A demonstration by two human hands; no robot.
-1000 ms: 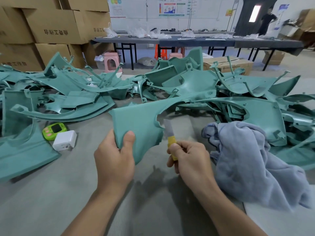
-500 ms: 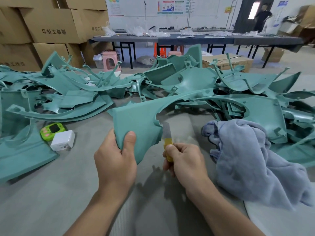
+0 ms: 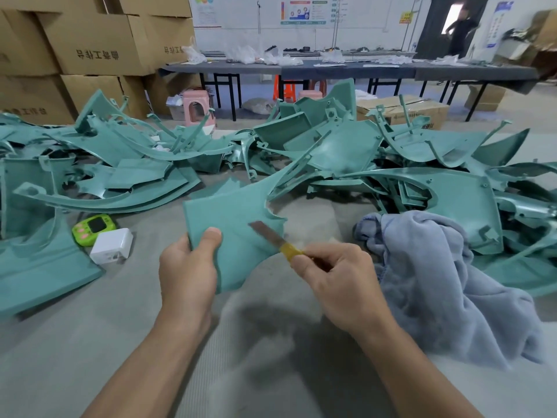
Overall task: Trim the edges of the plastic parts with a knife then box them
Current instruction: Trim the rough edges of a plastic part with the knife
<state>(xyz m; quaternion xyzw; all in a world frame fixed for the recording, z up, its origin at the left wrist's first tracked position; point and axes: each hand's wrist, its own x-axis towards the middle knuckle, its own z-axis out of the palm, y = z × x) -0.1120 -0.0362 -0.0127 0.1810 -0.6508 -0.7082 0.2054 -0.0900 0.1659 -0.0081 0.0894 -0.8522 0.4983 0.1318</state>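
My left hand (image 3: 188, 271) grips a teal plastic part (image 3: 233, 215) by its lower left corner, thumb on its face. The part stands tilted up off the grey floor, and its long curved arm runs up and right into the pile. My right hand (image 3: 337, 277) holds a knife (image 3: 275, 238) with a yellow handle. Its metal blade slants up and left across the face of the part, near the right edge.
A pile of teal plastic parts (image 3: 346, 155) spreads across the floor from left to right. A grey-blue cloth (image 3: 437, 282) lies at the right of my hands. A green timer (image 3: 94, 229) and a white box (image 3: 112, 245) lie at the left. Cardboard boxes (image 3: 90, 46) stack at back left.
The knife blade has swung from upright beside the part's right edge to slanting left across its face. My right hand has turned with it. The left hand keeps its grip.
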